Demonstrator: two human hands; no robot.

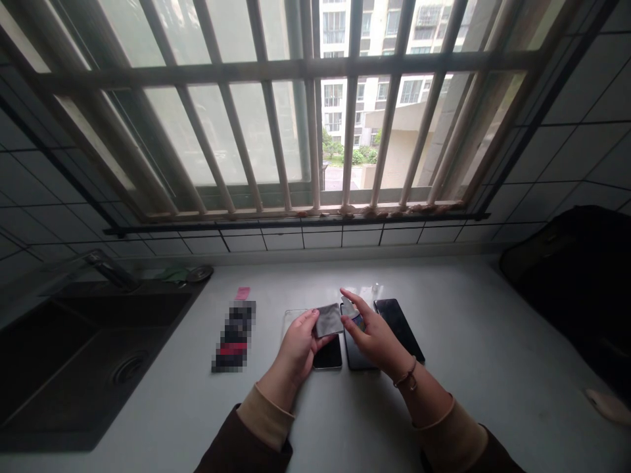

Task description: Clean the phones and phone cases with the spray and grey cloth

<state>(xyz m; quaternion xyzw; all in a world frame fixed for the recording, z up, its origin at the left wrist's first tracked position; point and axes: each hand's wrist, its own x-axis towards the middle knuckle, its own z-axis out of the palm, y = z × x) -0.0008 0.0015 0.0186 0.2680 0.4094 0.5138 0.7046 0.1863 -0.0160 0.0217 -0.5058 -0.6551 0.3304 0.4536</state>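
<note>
Our left hand [296, 345] pinches a grey cloth [328, 320] between narrow fingers, over a black smartphone [328, 353] on the table [458, 394]. Just right of that smartphone, our right hand [374, 332] spreads its fingers above a second phone [359, 355]; we cannot tell whether they hold anything.

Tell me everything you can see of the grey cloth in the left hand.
The grey cloth is a small, roughly rectangular piece of soft-looking, matte fabric with no visible pattern. The left hand grips it between thumb and fingers, held tilted over a black smartphone on the white countertop. Whether it is folded, or touches the phone, cannot be told.
</note>
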